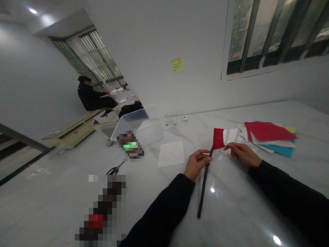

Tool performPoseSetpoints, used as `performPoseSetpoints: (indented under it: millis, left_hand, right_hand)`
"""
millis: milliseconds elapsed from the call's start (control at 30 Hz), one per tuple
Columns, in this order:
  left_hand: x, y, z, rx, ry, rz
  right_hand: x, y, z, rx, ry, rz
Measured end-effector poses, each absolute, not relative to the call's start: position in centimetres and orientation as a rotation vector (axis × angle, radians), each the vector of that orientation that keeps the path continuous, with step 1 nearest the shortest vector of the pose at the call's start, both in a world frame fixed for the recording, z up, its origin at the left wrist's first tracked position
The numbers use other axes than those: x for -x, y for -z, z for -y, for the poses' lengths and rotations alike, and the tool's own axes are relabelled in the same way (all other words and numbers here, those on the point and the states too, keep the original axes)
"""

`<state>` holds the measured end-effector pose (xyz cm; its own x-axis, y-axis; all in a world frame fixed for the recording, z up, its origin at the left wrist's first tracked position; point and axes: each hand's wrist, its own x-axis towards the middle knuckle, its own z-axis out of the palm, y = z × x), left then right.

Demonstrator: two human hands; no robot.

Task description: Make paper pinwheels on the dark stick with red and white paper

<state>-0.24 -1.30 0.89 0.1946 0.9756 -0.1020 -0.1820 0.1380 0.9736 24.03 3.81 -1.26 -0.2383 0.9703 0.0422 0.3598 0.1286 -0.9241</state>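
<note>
My left hand (pixel 197 164) pinches a thin dark stick (pixel 203 192) near its upper end. The stick slants down toward the near side of the marble-look table. At its top is a small red flag (pixel 218 138), a roughly square piece with a small mark in its middle. My right hand (pixel 241 153) has its fingers curled, with thumb and index finger together at the flag's lower right corner. A pale striped patch (pixel 231 136) shows just right of the flag; whether it is a clear sheet or a reflection I cannot tell.
Red, white, blue and yellow sheets (pixel 269 132) lie stacked at right. A white square sheet (pixel 171 153), black-handled scissors (pixel 113 170) and a clear plastic bin (pixel 128 120) are left of my hands. Blurred objects lie nearby. A person (pixel 89 94) sits far left by a window.
</note>
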Motion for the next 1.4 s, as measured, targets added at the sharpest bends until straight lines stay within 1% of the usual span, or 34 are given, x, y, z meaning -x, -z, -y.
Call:
performPoseSetpoints:
  millis: [100, 300, 467, 667, 767, 967, 1200, 1400]
  left_hand:
    - [0.2, -1.0, 1.4, -1.067, -1.069, -0.995]
    - [0.0, -1.4, 1.5, -1.017, -1.063, -0.971]
    - [0.3, -1.8, 1.4, -0.709, -1.15, -0.877]
    - [0.3, -1.6, 1.1, -0.726, -1.162, -0.883]
    - [0.0, -1.5, 1.1, -0.758, -1.163, -0.883]
    - [-0.2, -1.0, 1.2, -0.832, -1.122, -0.879]
    - [-0.2, -0.6, 1.6, -0.995, -1.069, -0.909]
    - [-0.2, -0.5, 2.0, -1.09, -0.945, -0.863]
  right_hand:
    - [-24.0, 1.4, -3.8, 1.31, -1.089, 1.621]
    - [-24.0, 2.0, -4.0, 1.321, -1.162, 1.439]
    - [-24.2, 1.7, -3.7, 1.325, -1.06, 1.602]
    - [-24.5, 1.3, -3.1, 1.35, -0.965, 1.752]
    - [-23.7, 0.8, -1.6, 1.278, -0.952, 1.819]
    - [-20.3, 0.1, 2.6, 1.066, -1.205, 2.015]
    - [-19.9, 0.2, 2.9, 1.083, -1.501, 1.817]
    - [-20.0, -0.1, 2.9, 1.069, -1.585, 1.852]
